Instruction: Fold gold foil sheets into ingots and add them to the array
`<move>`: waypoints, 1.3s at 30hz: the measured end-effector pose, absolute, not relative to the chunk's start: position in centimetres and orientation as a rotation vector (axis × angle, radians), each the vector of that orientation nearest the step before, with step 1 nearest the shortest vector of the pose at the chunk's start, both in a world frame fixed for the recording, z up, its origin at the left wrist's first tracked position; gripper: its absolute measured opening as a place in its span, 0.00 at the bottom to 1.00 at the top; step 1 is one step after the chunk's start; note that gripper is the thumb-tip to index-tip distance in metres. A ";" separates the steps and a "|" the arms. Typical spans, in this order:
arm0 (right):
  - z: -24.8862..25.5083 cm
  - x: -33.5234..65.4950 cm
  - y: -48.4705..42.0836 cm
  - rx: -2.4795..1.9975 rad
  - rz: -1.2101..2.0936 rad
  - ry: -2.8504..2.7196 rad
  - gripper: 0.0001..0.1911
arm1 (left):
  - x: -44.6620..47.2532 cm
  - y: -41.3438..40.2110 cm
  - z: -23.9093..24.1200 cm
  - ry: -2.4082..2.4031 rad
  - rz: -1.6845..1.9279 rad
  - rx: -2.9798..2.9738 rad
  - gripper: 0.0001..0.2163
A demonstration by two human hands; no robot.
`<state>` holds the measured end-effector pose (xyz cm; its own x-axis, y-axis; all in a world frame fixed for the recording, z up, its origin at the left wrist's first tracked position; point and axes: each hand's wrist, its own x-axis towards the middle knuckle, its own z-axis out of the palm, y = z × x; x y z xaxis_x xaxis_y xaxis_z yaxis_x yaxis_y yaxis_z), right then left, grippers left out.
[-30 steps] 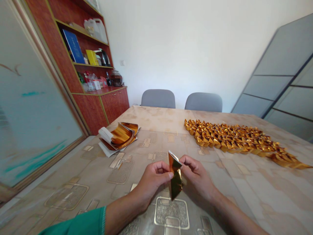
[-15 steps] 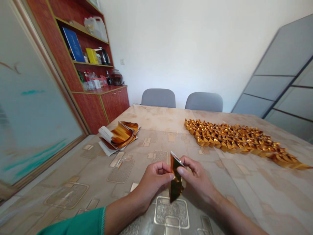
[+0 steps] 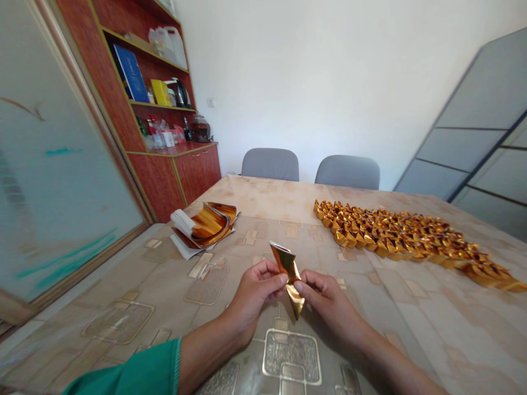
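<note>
Between my two hands, above the table, is a folded piece of gold foil paper (image 3: pixel 290 267). It tilts, its upper end leaning left and its pointed lower end to the right. My left hand (image 3: pixel 259 285) pinches its left edge between thumb and fingers. On the other edge my right hand (image 3: pixel 323 291) is closed, thumb pressed on the foil and fingers partly hidden behind it. A loose stack of gold foil sheets (image 3: pixel 208 224) with white backs lies curled at the left. Rows of folded gold paper ingots (image 3: pixel 391 233) stand at the right.
A patterned cover lies over the table (image 3: pixel 164 296). Two grey chairs (image 3: pixel 269 164) stand at its far side by the white wall. Back left is a red-brown shelf cabinet (image 3: pixel 160 178) with jugs, a kettle and boxes. A sliding glass door (image 3: pixel 61 181) borders the left.
The folded foil paper has turned from nearly upright to a left-leaning tilt, and its middle looks narrower. Both hands keep hold of it. The view has shifted slightly.
</note>
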<state>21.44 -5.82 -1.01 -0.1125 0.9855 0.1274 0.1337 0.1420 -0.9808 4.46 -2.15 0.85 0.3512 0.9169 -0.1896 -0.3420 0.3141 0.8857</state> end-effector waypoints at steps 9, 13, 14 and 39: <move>-0.7 21.8 -5.5 -1.111 1.232 -1.393 0.21 | 4.4 -2.4 1.3 0.819 0.988 0.788 0.14; -0.9 21.5 -5.6 -1.078 1.284 -1.355 0.19 | 4.5 -2.2 1.1 0.795 0.995 0.783 0.13; -1.1 21.4 -5.6 -1.084 1.266 -1.359 0.18 | 4.5 -2.1 1.0 0.799 0.999 0.784 0.13; -0.6 20.4 -6.1 -1.144 1.147 -1.506 0.20 | 5.5 -2.4 -0.3 0.782 0.988 0.831 0.16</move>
